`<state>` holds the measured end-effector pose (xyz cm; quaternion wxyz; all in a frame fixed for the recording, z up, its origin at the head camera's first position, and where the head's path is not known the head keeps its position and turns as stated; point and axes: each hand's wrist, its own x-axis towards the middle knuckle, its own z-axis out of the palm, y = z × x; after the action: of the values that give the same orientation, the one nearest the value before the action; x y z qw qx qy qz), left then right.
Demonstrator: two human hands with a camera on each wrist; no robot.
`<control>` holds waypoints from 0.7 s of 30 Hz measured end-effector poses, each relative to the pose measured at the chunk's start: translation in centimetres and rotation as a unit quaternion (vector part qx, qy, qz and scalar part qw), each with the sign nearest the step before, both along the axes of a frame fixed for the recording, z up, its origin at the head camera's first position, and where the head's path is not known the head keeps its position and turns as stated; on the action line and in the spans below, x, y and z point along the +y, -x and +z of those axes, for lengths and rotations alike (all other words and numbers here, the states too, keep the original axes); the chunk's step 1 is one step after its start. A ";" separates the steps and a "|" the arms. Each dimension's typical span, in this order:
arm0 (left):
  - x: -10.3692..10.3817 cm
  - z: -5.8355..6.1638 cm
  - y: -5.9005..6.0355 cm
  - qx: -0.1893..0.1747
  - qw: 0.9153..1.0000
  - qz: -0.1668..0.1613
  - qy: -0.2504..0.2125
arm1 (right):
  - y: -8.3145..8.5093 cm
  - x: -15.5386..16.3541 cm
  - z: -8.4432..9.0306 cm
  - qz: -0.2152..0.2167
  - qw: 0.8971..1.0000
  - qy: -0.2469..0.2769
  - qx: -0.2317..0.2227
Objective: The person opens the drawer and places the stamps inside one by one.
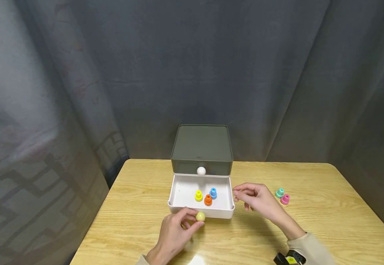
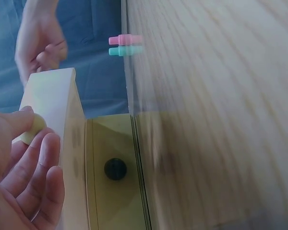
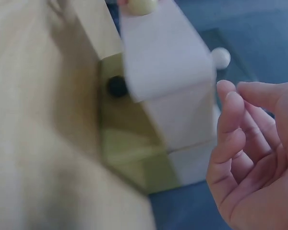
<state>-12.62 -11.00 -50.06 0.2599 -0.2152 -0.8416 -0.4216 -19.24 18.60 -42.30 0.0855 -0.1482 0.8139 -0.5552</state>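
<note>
A person's two bare hands are at a small chest of drawers (image 1: 201,143) on a wooden worktop (image 1: 138,206), with a dark grey curtain (image 1: 211,66) behind. The middle drawer (image 1: 218,213), white inside and out, is pulled out toward the person. The left hand (image 1: 178,228) is at its front, thumb and fingers pinching the round, pale yellow knob (image 1: 200,216).

Inside the drawer, right of centre, three small pegs stand upright in a loose cluster: yellow (image 1: 198,195), orange (image 1: 208,200) and blue (image 1: 213,193). The right hand (image 1: 259,200) is just beside the drawer's right edge. Its fingers are loosely bent, with the thumb and forefinger tips close together; nothing shows between them, though the blurred wrist view does not settle whether the tips touch.

Farther right on the worktop, a teal peg (image 1: 279,193) and a pink peg (image 1: 285,199) stand close together, apart from both hands. As things lie, the drawer is open, three pegs are in it and two are outside. The upper drawer, with a white knob (image 1: 201,170), is closed; a black knob (image 2: 115,168) marks the yellow-green drawer below.
</note>
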 end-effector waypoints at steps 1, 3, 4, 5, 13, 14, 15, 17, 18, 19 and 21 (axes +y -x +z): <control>0.0 0.0 0.0 0.000 1.000 0.000 0.000 | -0.2 0.4 -0.6 -0.010 1.000 0.005 -0.009; 0.0 -0.1 0.0 -0.003 1.000 0.000 0.000 | -0.7 1.1 -1.7 -0.029 0.999 0.010 -0.029; 0.0 -0.1 0.0 -0.005 1.000 0.000 0.000 | -0.9 1.5 -2.3 -0.036 0.999 0.010 -0.037; 0.0 -0.2 0.0 -0.005 1.000 0.001 0.001 | -1.2 1.8 -2.8 -0.040 0.998 0.012 -0.045; 0.3 -0.1 0.5 -0.026 1.000 0.008 -0.001 | -2.9 3.8 -5.6 -0.044 0.995 0.025 -0.083; 0.3 -0.1 0.7 -0.026 1.000 0.007 -0.002 | -3.2 4.0 -5.9 -0.048 0.995 0.023 -0.087; 0.3 0.0 0.8 -0.026 1.000 0.008 -0.003 | -3.4 4.2 -6.1 -0.053 0.994 0.022 -0.091; 0.3 0.1 1.2 -0.023 1.000 0.010 -0.002 | -4.0 4.4 -6.4 -0.067 0.991 0.021 -0.111; 0.3 0.2 1.3 -0.021 1.000 0.010 -0.001 | -4.3 4.5 -6.5 -0.073 0.990 0.021 -0.122; 0.3 0.2 1.4 -0.019 1.000 0.011 -0.002 | -4.5 4.6 -6.7 -0.079 0.987 0.022 -0.135; 0.3 0.2 1.7 -0.016 1.000 0.013 -0.001 | -5.0 4.7 -6.9 -0.091 0.982 0.030 -0.162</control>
<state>-14.31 -10.71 -49.90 0.2516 -0.1972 -0.8481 -0.4225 -14.29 23.30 -49.16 0.1608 0.0154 0.7825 -0.6014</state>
